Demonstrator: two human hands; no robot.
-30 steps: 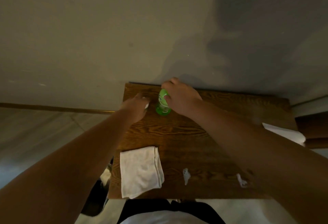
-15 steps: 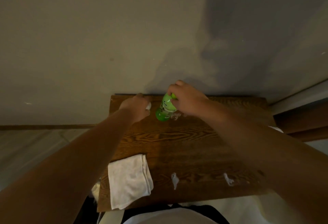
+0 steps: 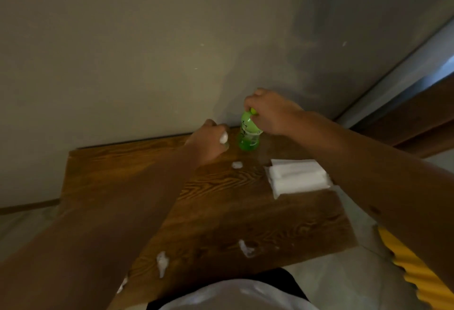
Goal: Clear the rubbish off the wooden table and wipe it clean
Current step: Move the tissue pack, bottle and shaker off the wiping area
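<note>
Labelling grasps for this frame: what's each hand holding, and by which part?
Right hand grips the green bottle at its cap end. Left hand holds a white paper scrap bunched in curled fingers.

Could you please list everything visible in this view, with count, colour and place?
Wooden table: one, brown, against the wall.
Bottle: one, green, upright at the table's far edge, gripped at the top.
Paper scraps: three loose, white; one near the bottle, two at the near edge.
Paper wad: one, white, in the left fist.
Folded cloth: one, white, at the table's right edge.
Corrugated object: one, yellow, lower right beside the table.
Wall: grey-beige, behind the table.
Left hand: holds the wad.
Right hand: grips the bottle top.
</note>
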